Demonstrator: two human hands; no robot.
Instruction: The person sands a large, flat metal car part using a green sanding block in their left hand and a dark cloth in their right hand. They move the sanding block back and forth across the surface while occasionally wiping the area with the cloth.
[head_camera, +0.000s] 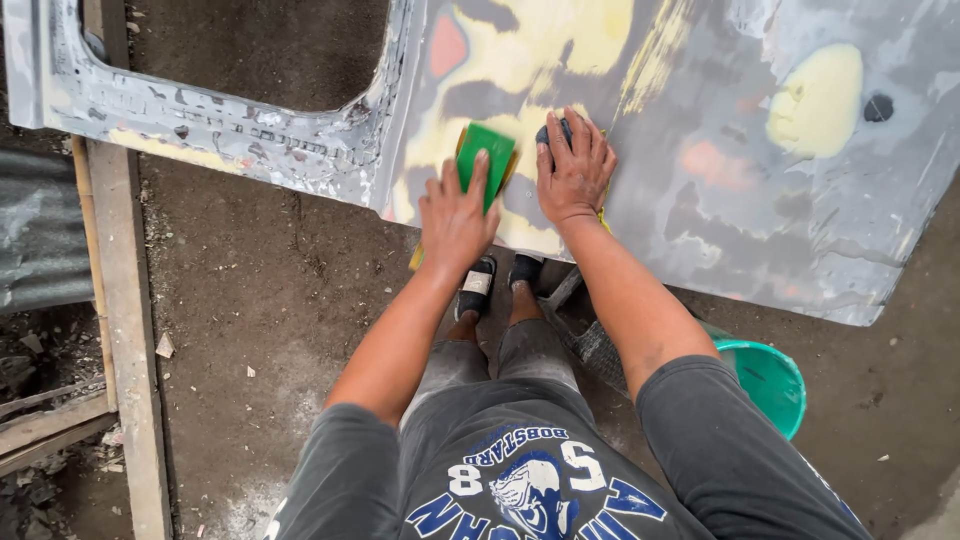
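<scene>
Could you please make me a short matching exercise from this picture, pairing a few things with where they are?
Things:
1. green sanding block
2. right hand
3. teal bucket
4. wooden plank

Places:
A. on the ground at the far left
B. under the left hand
C. flat on the panel, on a dark pad
D. on the ground by the right arm

Pairs: 1-B, 2-C, 3-D, 4-A

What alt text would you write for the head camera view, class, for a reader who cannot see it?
A person's left hand presses a green sanding block on a grey car body panel patched with yellow filler; the right hand rests flat beside it. A green bucket stands on the dirt floor.
</scene>
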